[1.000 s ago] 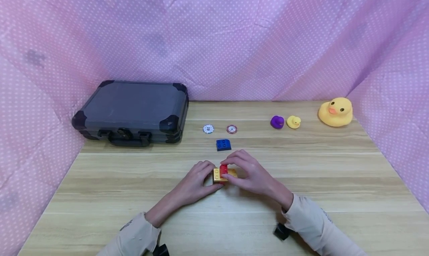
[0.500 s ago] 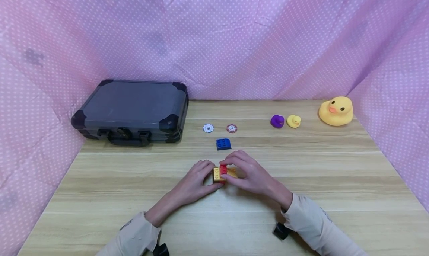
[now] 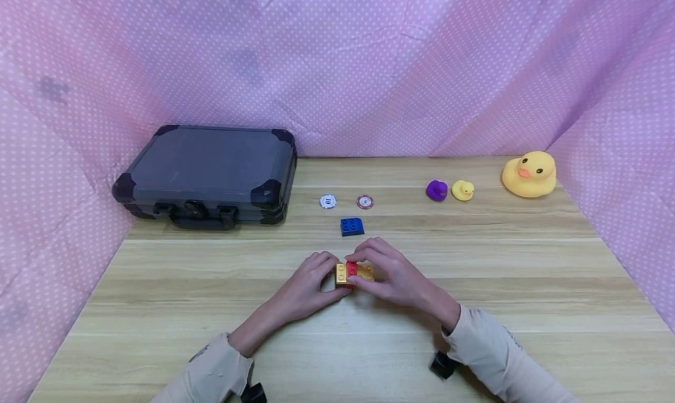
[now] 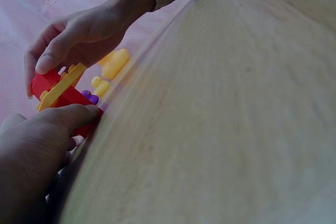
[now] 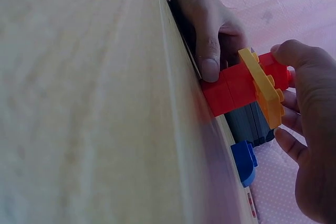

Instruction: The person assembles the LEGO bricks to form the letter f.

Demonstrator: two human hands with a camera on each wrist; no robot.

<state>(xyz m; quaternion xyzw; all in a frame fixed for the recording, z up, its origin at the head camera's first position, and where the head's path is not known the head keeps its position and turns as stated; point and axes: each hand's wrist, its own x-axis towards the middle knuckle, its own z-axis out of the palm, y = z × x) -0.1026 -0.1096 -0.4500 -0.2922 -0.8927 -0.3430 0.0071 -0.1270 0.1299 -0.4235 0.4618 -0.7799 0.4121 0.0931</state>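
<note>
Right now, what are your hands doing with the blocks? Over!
Left hand grips the block stack's lower red bricks. Right hand pinches the small red brick on the yellow plate. Blue brick lies apart behind; nothing blocking.

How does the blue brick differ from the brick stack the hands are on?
The blue brick is a single piece in one colour; the brick stack joins red bricks with a flat yellow plate. The blue brick lies free on the table, nearer the chips, with no hand on it; the brick stack is gripped by the left hand and the right hand. Both are studded toy bricks.
</note>
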